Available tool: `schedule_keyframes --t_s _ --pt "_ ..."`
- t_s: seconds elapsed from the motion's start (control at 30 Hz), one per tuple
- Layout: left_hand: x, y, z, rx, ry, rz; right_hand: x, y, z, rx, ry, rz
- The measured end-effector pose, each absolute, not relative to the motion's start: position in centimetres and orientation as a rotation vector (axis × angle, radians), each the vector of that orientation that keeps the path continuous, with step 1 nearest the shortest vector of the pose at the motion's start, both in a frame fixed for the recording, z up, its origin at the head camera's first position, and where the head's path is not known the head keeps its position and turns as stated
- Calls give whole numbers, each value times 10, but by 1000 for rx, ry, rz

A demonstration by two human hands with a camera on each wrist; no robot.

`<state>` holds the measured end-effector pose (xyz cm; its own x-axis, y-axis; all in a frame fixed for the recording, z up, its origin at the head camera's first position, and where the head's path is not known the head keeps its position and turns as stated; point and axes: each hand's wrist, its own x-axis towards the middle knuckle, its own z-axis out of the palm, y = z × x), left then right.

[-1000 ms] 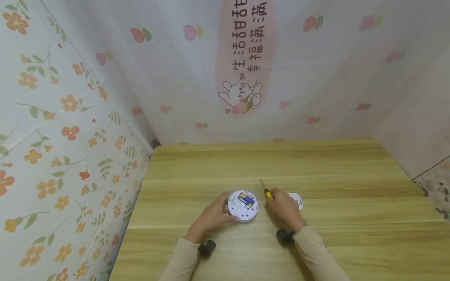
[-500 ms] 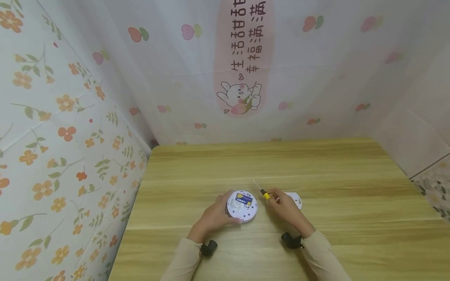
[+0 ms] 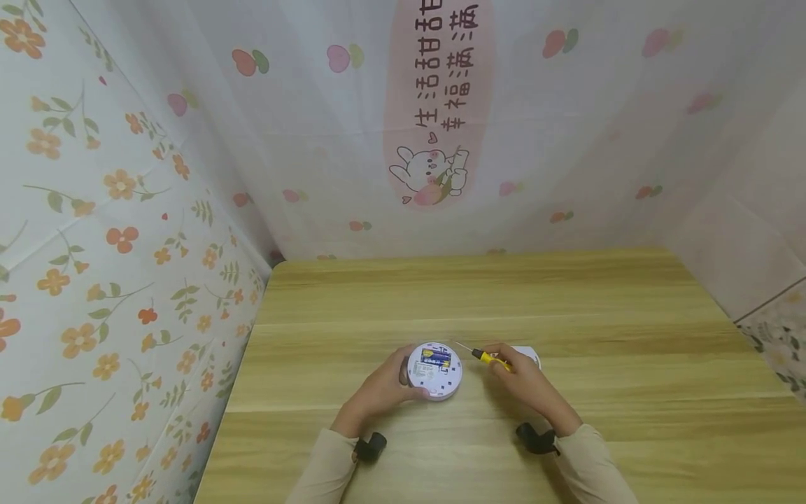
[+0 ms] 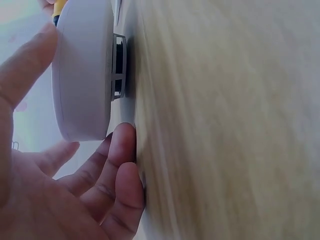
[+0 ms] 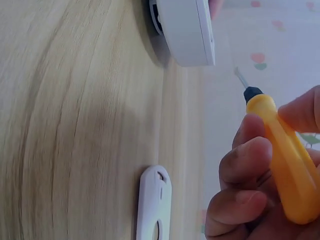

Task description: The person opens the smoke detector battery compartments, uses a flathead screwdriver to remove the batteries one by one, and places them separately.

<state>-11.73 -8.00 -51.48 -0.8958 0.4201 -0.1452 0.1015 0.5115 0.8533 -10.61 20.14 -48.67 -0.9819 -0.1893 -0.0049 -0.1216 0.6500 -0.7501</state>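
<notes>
White and round, the device is at lower centre in the head view, gripped by the left hand. The right hand grasps a yellow screwdriver, partly hiding a white plate; the wooden table spreads beyond, its near edge cut off.
</notes>
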Motion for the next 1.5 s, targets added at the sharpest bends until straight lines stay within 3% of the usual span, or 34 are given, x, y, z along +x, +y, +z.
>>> schedule_keyframes --t_s 0.33,1.07,1.5 --pt "-117 -77 -514 463 2483 1264 -103 209 -487 -376 2812 -1262" --pt "-120 -78 -518 453 2492 1223 -102 213 -477 -147 2678 -1389" --pt "-120 -78 -521 459 2480 1231 -105 209 -469 -168 2601 -1413"
